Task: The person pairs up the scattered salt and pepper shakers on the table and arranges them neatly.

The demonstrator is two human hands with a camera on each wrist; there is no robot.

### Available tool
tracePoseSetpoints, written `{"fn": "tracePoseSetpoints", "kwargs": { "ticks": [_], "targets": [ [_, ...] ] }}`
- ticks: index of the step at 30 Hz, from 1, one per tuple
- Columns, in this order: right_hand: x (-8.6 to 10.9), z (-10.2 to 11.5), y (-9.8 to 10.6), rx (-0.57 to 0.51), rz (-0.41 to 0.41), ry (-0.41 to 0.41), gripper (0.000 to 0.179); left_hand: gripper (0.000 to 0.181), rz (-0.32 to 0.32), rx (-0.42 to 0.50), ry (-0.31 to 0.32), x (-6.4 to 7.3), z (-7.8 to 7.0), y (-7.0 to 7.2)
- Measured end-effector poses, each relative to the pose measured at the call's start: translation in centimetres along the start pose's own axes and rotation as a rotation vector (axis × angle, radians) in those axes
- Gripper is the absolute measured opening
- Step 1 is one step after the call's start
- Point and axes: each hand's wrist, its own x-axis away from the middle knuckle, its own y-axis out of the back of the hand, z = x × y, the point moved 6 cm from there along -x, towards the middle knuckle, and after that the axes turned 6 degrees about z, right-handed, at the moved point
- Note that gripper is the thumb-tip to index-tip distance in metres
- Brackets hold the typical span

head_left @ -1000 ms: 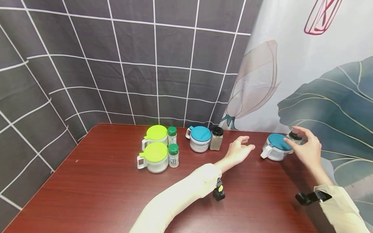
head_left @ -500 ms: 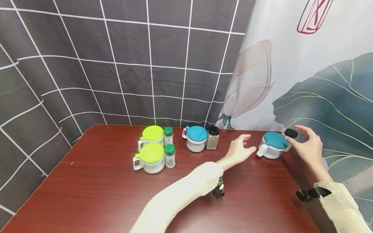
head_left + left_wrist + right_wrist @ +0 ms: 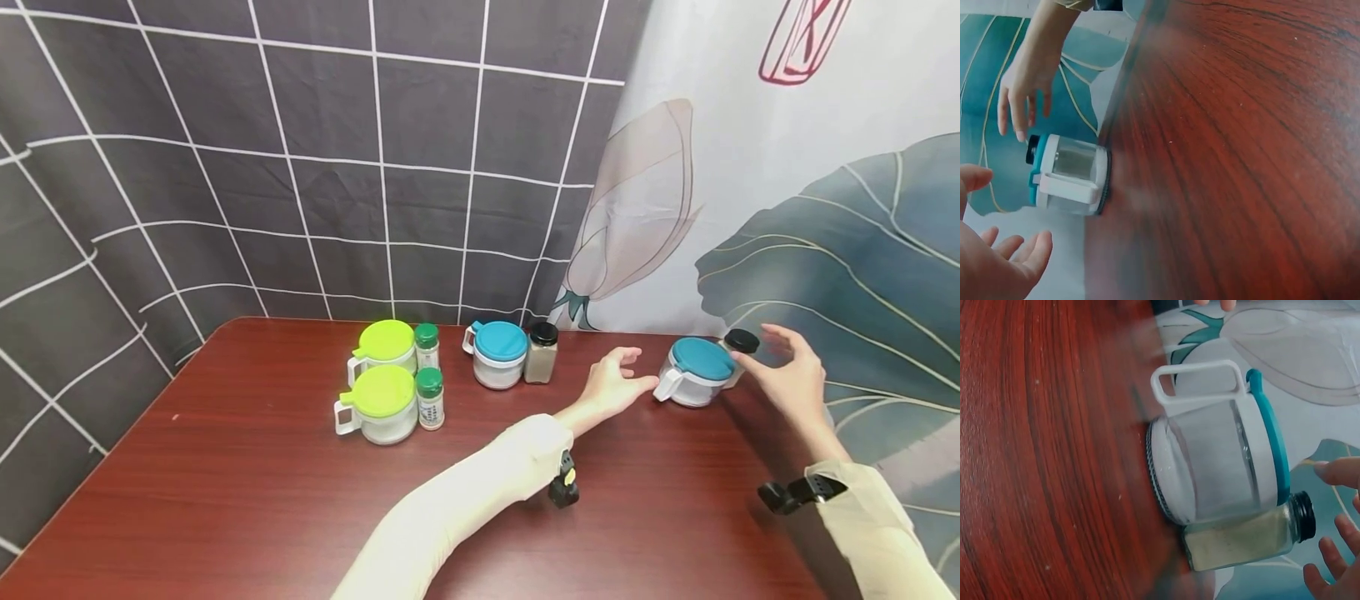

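In the head view, my right hand [image 3: 795, 387] is at the far right, thumb and fingers spread beside the black-capped glass jar [image 3: 738, 346]. The right wrist view shows a small gap between these fingers and the jar's cap; the jar holds pale powder. Close against the jar stands a clear pot with a blue lid and white handle [image 3: 693, 375]. My left hand [image 3: 611, 387] hovers left of that pot, fingers loosely bent and holding nothing. In the left wrist view, the left hand [image 3: 1004, 256] is apart from the pot.
Near the table's back edge stand another blue-lidded pot [image 3: 498, 358] and another black-capped jar [image 3: 541, 354]. Farther left are two green-lidded pots [image 3: 386, 342] [image 3: 382, 404] and two green-capped shakers [image 3: 427, 346] [image 3: 431, 400]. Curtains hang behind the reddish-brown table [image 3: 300, 517].
The right fingers, which were around the black-capped jar's top, have come off it, and the jar stands beside the pot. The left hand stays nearly still. The head view has shifted slightly.
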Motion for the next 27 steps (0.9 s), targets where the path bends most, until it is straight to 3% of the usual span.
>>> {"fn": "tracePoseSetpoints", "kwargs": {
  "ticks": [5,12,19,27],
  "targets": [
    [-0.1,-1.0,-0.1,-0.03,0.008,-0.048,0.063,0.048,-0.004,0.033,-0.003,-0.2,0.4,-0.7],
    [-0.4,-1.6,-0.1,0.023,0.063,-0.101,0.068,0.045,0.01,0.057,0.008,-0.4,0.4,-1.6],
    [-0.4,-2.1,-0.5,0.081,0.129,-0.095,0.071,0.048,0.064,0.039,0.026,-0.3,0.6,-2.3],
    [-0.9,-2.6,-1.1,0.058,0.168,-0.124,0.074,0.053,0.139,0.017,0.045,-0.6,1.1,-3.1]
  ]
}}
